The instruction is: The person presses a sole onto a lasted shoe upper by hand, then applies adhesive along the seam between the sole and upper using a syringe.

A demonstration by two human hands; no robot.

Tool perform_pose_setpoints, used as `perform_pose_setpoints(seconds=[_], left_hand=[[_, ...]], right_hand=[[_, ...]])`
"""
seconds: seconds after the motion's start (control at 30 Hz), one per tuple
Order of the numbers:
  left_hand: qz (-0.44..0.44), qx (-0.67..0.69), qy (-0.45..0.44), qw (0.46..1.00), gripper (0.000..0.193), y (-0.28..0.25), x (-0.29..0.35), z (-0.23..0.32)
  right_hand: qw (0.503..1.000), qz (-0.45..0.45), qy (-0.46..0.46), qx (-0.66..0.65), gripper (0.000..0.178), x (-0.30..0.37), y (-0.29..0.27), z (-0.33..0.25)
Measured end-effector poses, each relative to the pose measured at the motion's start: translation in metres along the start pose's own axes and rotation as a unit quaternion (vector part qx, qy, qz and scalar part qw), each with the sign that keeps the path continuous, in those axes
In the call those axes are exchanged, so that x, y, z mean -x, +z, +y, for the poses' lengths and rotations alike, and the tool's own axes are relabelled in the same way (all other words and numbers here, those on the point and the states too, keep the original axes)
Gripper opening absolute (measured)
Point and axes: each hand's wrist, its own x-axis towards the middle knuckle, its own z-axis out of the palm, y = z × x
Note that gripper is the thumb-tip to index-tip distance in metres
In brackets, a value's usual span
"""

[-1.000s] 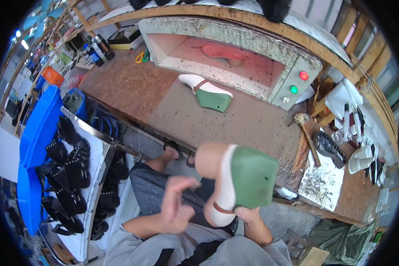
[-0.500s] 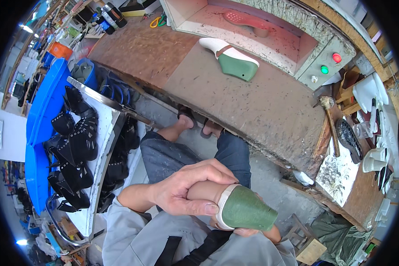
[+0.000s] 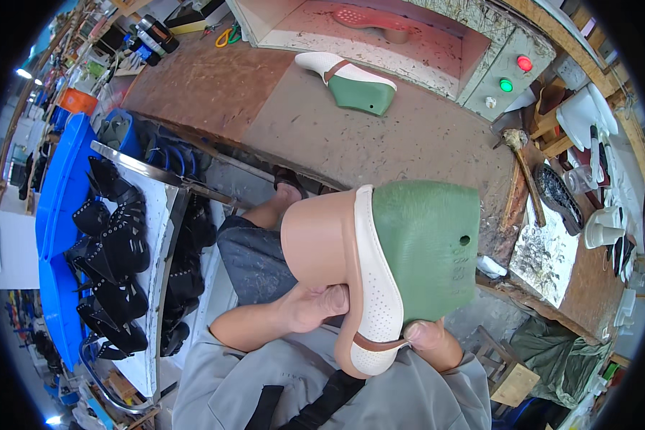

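Held up close before me is a white perforated shoe (image 3: 381, 301) with a thin brown strap and a tan sole and heel (image 3: 319, 240). It is turned on its side, heel end up, around a green shoe last (image 3: 428, 247). My left hand (image 3: 312, 308) grips it under the heel, thumb pressed on the sole; its other fingers are hidden. My right hand (image 3: 431, 341) holds the other side, its thumb at the last's lower edge by the strap. On the bench lies a second white upper (image 3: 350, 70) on a green last (image 3: 362, 94), apart from both hands.
The brown workbench (image 3: 301, 136) runs across ahead. At its back, a red-lit box (image 3: 451, 61) holds a shoe sole (image 3: 369, 20). A hammer (image 3: 527, 168) and a dark sole (image 3: 557, 197) lie right. Black studded shoes (image 3: 125, 251) fill a rack at left, beside blue bins (image 3: 57, 215).
The shoe has been raised toward me and turned, so its side and heel now show. My left hand has shifted from over the heel to under it. The view has tilted slightly.
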Motion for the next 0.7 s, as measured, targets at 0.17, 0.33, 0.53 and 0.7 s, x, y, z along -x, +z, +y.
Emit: perform_pose_setpoints(seconds=[0.17, 0.33, 0.53, 0.7], left_hand=[[-0.061, 0.067, -0.044, 0.995, 0.062, -0.014, 0.004, -0.012], [-0.035, 0.035, -0.090, 0.995, 0.066, -0.003, 0.003, 0.020], [-0.045, 0.000, -0.100, 0.994, 0.076, -0.003, -0.007, 0.018], [-0.049, 0.000, -0.068, 0.996, 0.083, 0.009, -0.006, 0.018]], right_hand=[[0.996, 0.015, -0.006, -0.091, 0.064, -0.017, 0.012, -0.019], [0.999, 0.023, -0.029, -0.029, 0.058, -0.017, 0.012, -0.010], [0.998, 0.027, -0.062, -0.007, 0.054, -0.033, 0.010, -0.021], [0.997, 0.024, -0.004, -0.069, 0.050, -0.033, 0.012, -0.028]])
